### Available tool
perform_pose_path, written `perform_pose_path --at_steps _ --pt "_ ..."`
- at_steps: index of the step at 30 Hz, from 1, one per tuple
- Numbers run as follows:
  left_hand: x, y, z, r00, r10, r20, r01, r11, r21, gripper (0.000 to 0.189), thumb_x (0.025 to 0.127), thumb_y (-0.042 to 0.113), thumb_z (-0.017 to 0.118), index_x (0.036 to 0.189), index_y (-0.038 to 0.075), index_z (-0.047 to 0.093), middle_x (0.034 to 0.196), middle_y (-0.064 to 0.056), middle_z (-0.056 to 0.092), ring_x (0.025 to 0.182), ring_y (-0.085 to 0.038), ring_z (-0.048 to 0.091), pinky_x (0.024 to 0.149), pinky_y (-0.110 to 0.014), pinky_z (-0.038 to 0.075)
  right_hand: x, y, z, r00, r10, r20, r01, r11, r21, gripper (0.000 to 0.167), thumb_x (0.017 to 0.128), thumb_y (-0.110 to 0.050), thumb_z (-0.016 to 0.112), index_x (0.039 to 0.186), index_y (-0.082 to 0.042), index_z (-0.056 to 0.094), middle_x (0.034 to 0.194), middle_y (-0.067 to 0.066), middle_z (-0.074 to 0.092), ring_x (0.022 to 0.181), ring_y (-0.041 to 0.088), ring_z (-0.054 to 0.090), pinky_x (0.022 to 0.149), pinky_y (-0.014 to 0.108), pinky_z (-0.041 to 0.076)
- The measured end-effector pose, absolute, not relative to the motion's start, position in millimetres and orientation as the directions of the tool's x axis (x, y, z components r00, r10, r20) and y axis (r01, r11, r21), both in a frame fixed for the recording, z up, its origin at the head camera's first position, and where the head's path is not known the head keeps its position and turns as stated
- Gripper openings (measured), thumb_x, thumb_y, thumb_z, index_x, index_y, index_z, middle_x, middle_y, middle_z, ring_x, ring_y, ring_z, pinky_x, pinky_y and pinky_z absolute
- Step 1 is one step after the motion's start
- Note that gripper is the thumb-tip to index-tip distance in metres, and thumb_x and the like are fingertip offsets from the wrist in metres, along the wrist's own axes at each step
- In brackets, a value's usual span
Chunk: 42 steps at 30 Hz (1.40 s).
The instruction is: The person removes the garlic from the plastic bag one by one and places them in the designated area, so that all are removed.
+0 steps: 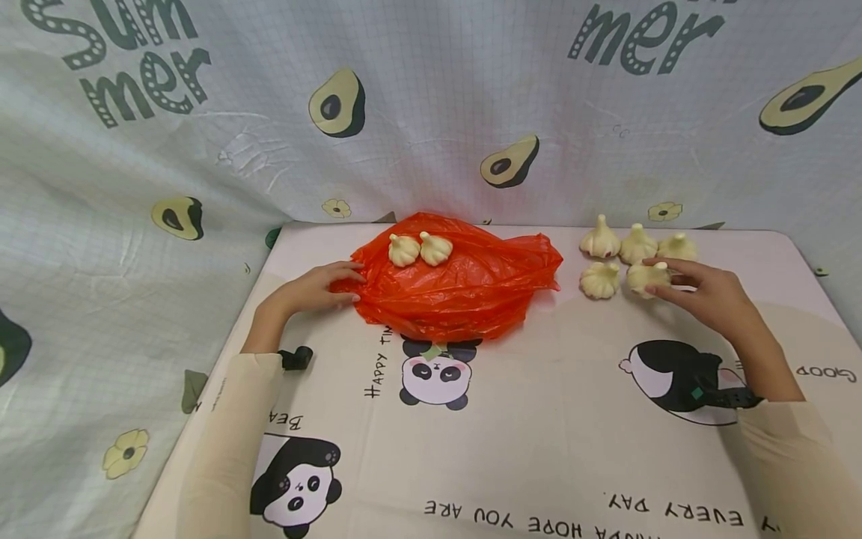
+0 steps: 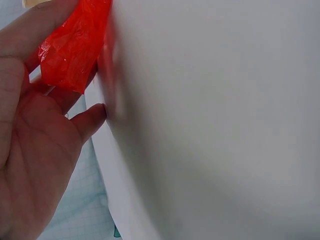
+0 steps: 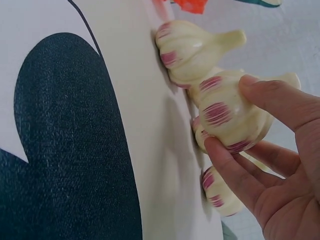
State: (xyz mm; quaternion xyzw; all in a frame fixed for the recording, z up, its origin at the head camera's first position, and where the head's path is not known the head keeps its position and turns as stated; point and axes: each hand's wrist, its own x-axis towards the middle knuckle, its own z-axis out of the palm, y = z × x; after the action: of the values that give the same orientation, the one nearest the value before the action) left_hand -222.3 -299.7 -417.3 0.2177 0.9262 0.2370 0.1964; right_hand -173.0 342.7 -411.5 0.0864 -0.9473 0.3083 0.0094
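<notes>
At the left edge of a crumpled red plastic bag (image 1: pixel 458 292), my left hand (image 1: pixel 313 288) holds a fold of it between thumb and fingers. The left wrist view shows that red fold (image 2: pixel 75 55) inside the curve of the hand. Two garlic bulbs (image 1: pixel 436 248) sit on the bag's upper left part. My right hand (image 1: pixel 717 296) pinches another garlic bulb (image 3: pixel 232 112) between thumb and fingertips, its stem pointing away from the palm's side. Close around it stand several more bulbs, one garlic bulb (image 1: pixel 599 281) just to its left and others behind.
A pale cloth (image 1: pixel 539 442) printed with pandas and lettering covers the table. Behind and to the left hangs a curtain (image 1: pixel 417 112) with avocado prints. Each wrist carries a black strap (image 1: pixel 296 358).
</notes>
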Motion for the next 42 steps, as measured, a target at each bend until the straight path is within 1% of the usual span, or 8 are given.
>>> perform_pose_path --at_steps 3,8,14,18,21,28,34,42 --pt "-223.0 -300.1 -417.3 -0.829 0.494 -0.263 0.31 0.796 0.521 0.045 0.097 0.027 0.069 0.138 0.009 0.062 0.158 -0.014 0.041 0.148 -0.038 0.031 0.119 -0.06 0.028 -175.7 342.7 -412.3 -0.987 -0.155 0.054 -0.157 0.801 -0.578 0.051 0.092 -0.032 0.078 0.135 -0.009 0.064 0.139 0.026 0.058 0.112 0.045 0.066 0.066 0.002 0.038" --pt "-224.5 -300.7 -417.9 -0.822 0.513 -0.246 0.334 0.786 0.52 0.044 0.097 0.027 0.069 0.137 0.008 0.063 0.157 -0.015 0.042 0.148 -0.039 0.031 0.12 -0.06 0.026 -178.7 344.6 -414.3 -0.991 -0.135 0.016 -0.119 0.812 -0.571 0.054 0.091 -0.038 0.077 0.136 -0.011 0.064 0.141 0.025 0.058 0.105 0.021 0.07 0.066 0.006 0.04" --pt "-225.1 -301.0 -418.4 -0.82 0.525 -0.227 0.348 0.773 0.53 0.045 0.097 0.027 0.069 0.136 0.007 0.063 0.157 -0.017 0.042 0.147 -0.041 0.032 0.119 -0.062 0.026 -181.4 344.1 -416.3 -0.989 -0.146 -0.034 -0.099 0.803 -0.587 0.057 0.093 -0.039 0.075 0.139 -0.008 0.06 0.144 0.029 0.053 0.117 0.05 0.061 0.067 0.009 0.042" --pt "-224.0 -300.7 -418.5 -0.823 0.513 -0.242 0.329 0.779 0.533 0.046 0.097 0.028 0.069 0.138 0.008 0.062 0.158 -0.015 0.041 0.148 -0.039 0.031 0.12 -0.061 0.025 -183.2 344.2 -417.6 -0.986 -0.153 -0.061 -0.09 0.811 -0.578 0.065 0.095 -0.037 0.073 0.144 -0.001 0.053 0.142 0.035 0.05 0.118 0.054 0.058 0.078 0.036 0.057" --pt "-223.6 -300.7 -419.2 -0.822 0.517 -0.239 0.334 0.778 0.533 0.045 0.098 0.028 0.069 0.138 0.008 0.062 0.158 -0.015 0.041 0.148 -0.039 0.03 0.12 -0.06 0.025 -183.9 344.6 -418.7 -0.984 -0.157 -0.086 -0.078 0.81 -0.582 0.071 0.096 -0.036 0.072 0.148 0.004 0.046 0.142 0.04 0.046 0.12 0.057 0.056 0.086 0.06 0.054" --pt "-222.7 -299.9 -419.7 -0.82 0.526 -0.224 0.348 0.77 0.535 0.044 0.098 0.026 0.069 0.137 0.006 0.063 0.157 -0.017 0.042 0.148 -0.04 0.031 0.121 -0.059 0.025 -186.2 345.3 -421.6 -0.982 -0.151 -0.114 -0.052 0.796 -0.603 0.069 0.095 -0.04 0.072 0.146 0.0 0.05 0.144 0.038 0.046 0.126 0.055 0.052 0.08 0.039 0.056" --pt "-221.3 -300.3 -418.8 -0.825 0.515 -0.233 0.336 0.778 0.53 0.044 0.098 0.025 0.069 0.137 0.007 0.062 0.158 -0.016 0.042 0.148 -0.039 0.032 0.12 -0.06 0.025 -185.3 343.0 -423.8 -0.982 -0.15 -0.117 -0.05 0.798 -0.601 0.064 0.096 -0.044 0.07 0.143 -0.004 0.054 0.143 0.036 0.049 0.126 0.054 0.052 0.089 0.062 0.051" --pt "-221.6 -300.8 -420.6 -0.824 0.52 -0.223 0.343 0.773 0.534 0.043 0.098 0.024 0.068 0.137 0.007 0.063 0.158 -0.016 0.042 0.148 -0.039 0.031 0.121 -0.059 0.025 -187.9 341.1 -423.8 -0.981 -0.159 -0.114 -0.06 0.802 -0.595 0.061 0.096 -0.044 0.069 0.14 -0.004 0.055 0.143 0.033 0.051 0.124 0.054 0.055 0.087 0.057 0.054"
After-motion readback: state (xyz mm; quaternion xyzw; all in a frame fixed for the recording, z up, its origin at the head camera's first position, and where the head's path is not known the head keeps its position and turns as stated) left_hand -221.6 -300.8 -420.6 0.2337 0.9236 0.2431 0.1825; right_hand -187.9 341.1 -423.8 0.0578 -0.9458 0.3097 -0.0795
